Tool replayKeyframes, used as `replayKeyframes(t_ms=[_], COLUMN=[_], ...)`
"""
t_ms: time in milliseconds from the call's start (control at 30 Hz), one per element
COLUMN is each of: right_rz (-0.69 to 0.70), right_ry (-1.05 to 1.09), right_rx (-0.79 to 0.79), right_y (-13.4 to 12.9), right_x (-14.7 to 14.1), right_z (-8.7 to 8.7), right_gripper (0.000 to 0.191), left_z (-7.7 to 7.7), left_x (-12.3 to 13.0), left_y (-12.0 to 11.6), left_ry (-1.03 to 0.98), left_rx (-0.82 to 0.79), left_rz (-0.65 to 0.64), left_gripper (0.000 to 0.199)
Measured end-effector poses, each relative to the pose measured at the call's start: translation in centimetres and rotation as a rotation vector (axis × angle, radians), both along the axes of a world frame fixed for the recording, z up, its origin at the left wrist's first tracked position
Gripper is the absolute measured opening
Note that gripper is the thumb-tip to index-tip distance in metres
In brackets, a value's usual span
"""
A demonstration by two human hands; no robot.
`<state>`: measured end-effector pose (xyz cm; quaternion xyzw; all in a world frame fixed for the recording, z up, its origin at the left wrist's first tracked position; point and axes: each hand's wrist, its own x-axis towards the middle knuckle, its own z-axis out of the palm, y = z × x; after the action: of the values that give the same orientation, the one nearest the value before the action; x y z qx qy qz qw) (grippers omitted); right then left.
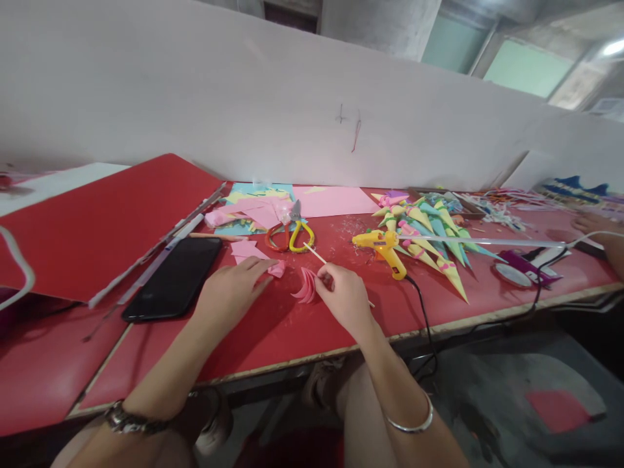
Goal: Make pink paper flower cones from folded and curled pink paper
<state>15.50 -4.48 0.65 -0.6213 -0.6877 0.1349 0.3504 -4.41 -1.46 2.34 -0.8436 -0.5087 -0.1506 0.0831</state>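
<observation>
My left hand (240,283) is over the red tabletop, its fingertips pinched at a small folded pink paper piece (277,268). My right hand (342,291) is closed round a thin pale stick (314,252), which points up and left and shows again below the hand. Beside its fingertips are curved pink paper petals (306,286); whether the fingers touch them is hard to tell. Flat pink paper pieces (244,249) lie just behind my left hand. Scissors with red and yellow handles (302,236) rest beyond both hands. A yellow glue gun (383,247) lies on its side to the right.
A black phone (174,279) and a large red sheet (112,224) lie at left. Pink sheets (336,201) are by the white wall. Pastel paper cones (433,231) pile up at right, past a black cord (424,309). Another person's hand (597,227) is at far right.
</observation>
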Motion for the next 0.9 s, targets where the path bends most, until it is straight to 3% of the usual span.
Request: replayKeyframes(t_ms=[300, 500, 667, 800, 900], right_rz=[0.017, 0.084, 0.086, 0.261, 0.424], right_ry=[0.016, 0.186, 0.467, 0.813, 0.923], right_rx=[-0.006, -0.014, 0.104, 0.044, -0.086], right_y=[0.0, 0.1, 0.1, -0.2, -0.6], right_x=[0.1, 0.2, 0.1, 0.1, 0.0], right_z=[-0.1, -0.2, 0.3, 1.0, 1.3], right_gripper=[0.01, 0.007, 0.016, 0.019, 0.025], left_z=[0.0, 1.0, 1.4, 1.8, 2.0], left_x=[0.1, -0.1, 0.3, 0.6, 0.5], left_y=[0.4, -0.6, -1.3, -1.7, -2.1], left_ry=[-0.166, -0.274, -0.29, -0.355, -0.427], left_rx=[-0.169, 0.024, 0.069, 0.096, 0.098], left_rz=[-0.118, -0.194, -0.366, -0.48, -0.551], left_gripper=[0.035, 0.03, 0.023, 0.018, 0.018])
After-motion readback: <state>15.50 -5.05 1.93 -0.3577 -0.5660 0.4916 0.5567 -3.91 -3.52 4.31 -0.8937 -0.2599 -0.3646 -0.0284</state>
